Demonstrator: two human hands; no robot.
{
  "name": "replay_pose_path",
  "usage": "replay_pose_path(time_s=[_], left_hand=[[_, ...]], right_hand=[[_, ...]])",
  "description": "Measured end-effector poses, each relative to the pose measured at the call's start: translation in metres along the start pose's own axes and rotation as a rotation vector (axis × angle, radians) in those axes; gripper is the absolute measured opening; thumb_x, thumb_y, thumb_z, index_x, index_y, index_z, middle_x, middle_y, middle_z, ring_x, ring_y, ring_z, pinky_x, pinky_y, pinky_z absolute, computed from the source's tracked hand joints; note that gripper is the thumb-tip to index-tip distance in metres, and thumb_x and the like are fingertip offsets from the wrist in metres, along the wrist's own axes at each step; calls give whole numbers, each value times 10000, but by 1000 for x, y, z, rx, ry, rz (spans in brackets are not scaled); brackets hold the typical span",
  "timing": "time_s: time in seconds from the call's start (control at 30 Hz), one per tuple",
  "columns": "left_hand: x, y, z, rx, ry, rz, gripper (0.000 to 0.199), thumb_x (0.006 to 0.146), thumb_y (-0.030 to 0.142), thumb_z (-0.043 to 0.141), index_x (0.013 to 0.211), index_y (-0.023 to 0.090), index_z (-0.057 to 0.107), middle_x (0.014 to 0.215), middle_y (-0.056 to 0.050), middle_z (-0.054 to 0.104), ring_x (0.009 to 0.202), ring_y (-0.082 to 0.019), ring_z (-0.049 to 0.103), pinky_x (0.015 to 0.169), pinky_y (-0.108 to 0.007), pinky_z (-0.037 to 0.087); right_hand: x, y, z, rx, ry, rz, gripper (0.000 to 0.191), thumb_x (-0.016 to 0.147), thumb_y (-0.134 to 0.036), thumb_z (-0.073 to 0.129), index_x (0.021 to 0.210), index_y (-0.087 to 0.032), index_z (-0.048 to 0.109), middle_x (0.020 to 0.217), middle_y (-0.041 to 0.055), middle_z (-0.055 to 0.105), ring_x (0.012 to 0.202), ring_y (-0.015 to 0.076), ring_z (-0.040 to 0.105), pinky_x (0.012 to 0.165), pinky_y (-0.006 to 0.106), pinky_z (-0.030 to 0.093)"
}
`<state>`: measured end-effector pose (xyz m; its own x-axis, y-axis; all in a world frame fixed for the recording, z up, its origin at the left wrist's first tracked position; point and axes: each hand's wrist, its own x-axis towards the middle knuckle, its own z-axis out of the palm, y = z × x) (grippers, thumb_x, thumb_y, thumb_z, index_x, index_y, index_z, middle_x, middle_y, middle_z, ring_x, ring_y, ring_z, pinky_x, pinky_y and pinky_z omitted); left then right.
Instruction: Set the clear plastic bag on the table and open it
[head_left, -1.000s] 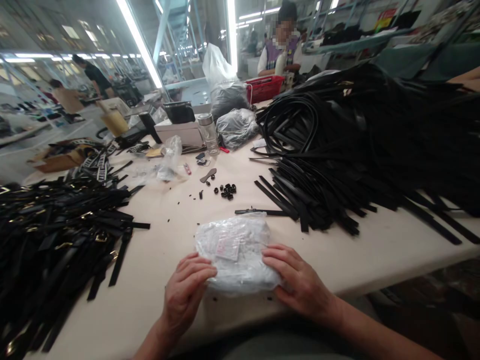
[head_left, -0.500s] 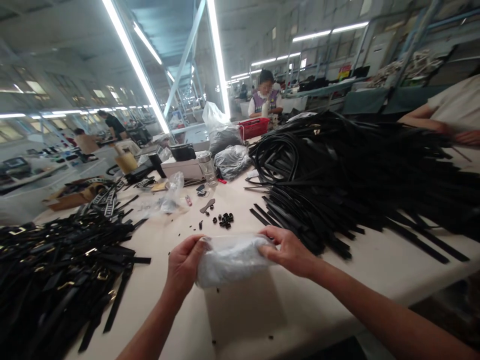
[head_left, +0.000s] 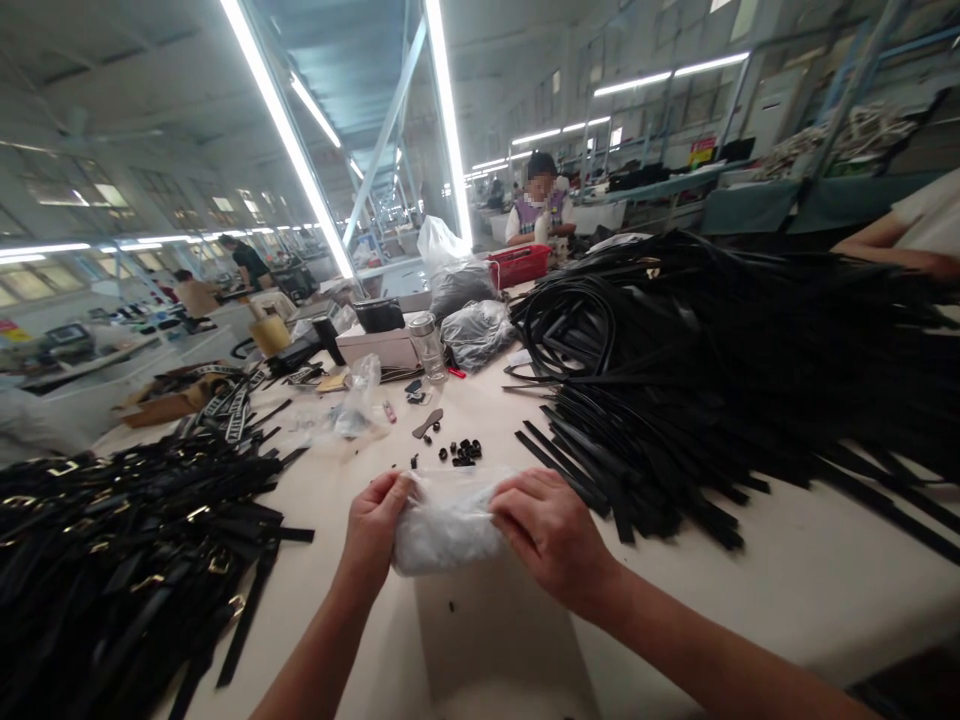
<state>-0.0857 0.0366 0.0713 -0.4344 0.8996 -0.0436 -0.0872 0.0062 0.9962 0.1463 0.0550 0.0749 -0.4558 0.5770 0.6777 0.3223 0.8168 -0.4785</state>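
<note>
A clear plastic bag [head_left: 450,530] with pale, whitish contents is held up above the near part of the table; what fills it cannot be made out. My left hand [head_left: 375,520] pinches the bag's left top corner between thumb and fingers. On the other side, my right hand [head_left: 555,530] is closed on the bag's right upper edge, its fingertips bent into the film. Just beyond the bag lie several small black loops [head_left: 463,452]. A grey-brown flat strip piece [head_left: 428,423] rests behind them.
Black straps with gold buckles [head_left: 112,540] are heaped at the left. A large pile of black strips [head_left: 712,350] covers the right side. Farther back stand a glass jar [head_left: 427,348], filled plastic bags [head_left: 478,335] and a red basket [head_left: 519,265]. A co-worker [head_left: 540,205] sits beyond.
My right hand has shifted inward along the bag and turned, its fingers now curled over the edge. The bag looks more bunched at the right. The view has swung slightly left.
</note>
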Motion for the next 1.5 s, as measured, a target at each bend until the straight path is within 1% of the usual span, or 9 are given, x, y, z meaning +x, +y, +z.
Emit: replay_pose_path(time_s=[0.17, 0.37, 0.53, 0.83, 1.0, 1.1, 1.17, 1.27, 1.5], left_hand=[[0, 0, -3, 67, 10, 92, 419, 637, 492, 802, 858, 150, 700, 680, -17, 645, 574, -135, 537, 517, -213, 418], [-11, 15, -9, 543, -117, 668, 279, 827, 413, 650, 1020, 214, 688, 1145, -103, 636, 1083, -281, 576, 932, -404, 458], [-22, 18, -15, 963, -193, 932, 234, 841, 324, 656, 1062, 247, 668, 1141, -92, 635, 1139, -299, 536, 962, -458, 441], [-22, 34, -21, 923, -55, 966, 57, 877, 203, 579, 827, 229, 572, 882, -22, 643, 882, -210, 608, 791, -322, 469], [-22, 46, -5, 885, -211, 975, 120, 830, 111, 538, 799, 225, 561, 836, -12, 641, 822, -191, 609, 758, -302, 470], [-27, 44, 5, 867, -361, 962, 142, 833, 96, 511, 766, 217, 546, 778, -16, 626, 748, -177, 600, 698, -285, 470], [-29, 44, 9, 894, -408, 960, 142, 856, 120, 517, 757, 215, 556, 766, -23, 630, 726, -174, 599, 668, -276, 465], [-29, 47, 14, 920, -457, 925, 147, 868, 134, 525, 750, 212, 567, 767, -22, 634, 667, -150, 586, 613, -249, 450], [-15, 37, 31, 875, -621, 717, 157, 847, 139, 543, 704, 202, 543, 810, -31, 648, 679, -138, 602, 609, -233, 460]], right_hand=[[14, 0, -5, 343, -6, 168, 133, 908, -222, 555, 786, -179, 584, 804, 35, 602, 787, 169, 553, 744, 303, 424], [22, 2, -8, 489, -30, 170, 140, 904, -216, 556, 777, -169, 592, 829, 39, 583, 794, 158, 558, 733, 281, 441], [21, 1, -6, 499, 18, 209, 161, 905, -229, 553, 760, -168, 585, 822, 40, 575, 777, 159, 553, 725, 289, 443], [25, -39, -12, 508, 4, 46, 186, 920, -161, 497, 737, -177, 522, 793, 30, 541, 733, 137, 520, 664, 259, 428], [20, -56, -23, 512, -94, -2, 167, 905, -154, 515, 739, -176, 515, 805, 32, 557, 746, 139, 530, 670, 261, 441], [17, -43, -26, 677, -239, 61, 177, 920, -195, 513, 750, -173, 556, 814, 28, 597, 723, 127, 573, 664, 243, 479], [15, -27, -24, 696, -203, 139, 105, 915, -228, 532, 913, -168, 618, 1015, 63, 626, 725, 116, 597, 687, 249, 507], [10, -3, -14, 524, -175, 175, 328, 840, -247, 647, 1161, -189, 608, 1242, 98, 571, 795, 132, 619, 808, 300, 508], [-14, 34, 18, 437, -101, 317, 119, 846, -149, 570, 753, -161, 644, 781, 23, 624, 730, 141, 577, 655, 237, 433]])
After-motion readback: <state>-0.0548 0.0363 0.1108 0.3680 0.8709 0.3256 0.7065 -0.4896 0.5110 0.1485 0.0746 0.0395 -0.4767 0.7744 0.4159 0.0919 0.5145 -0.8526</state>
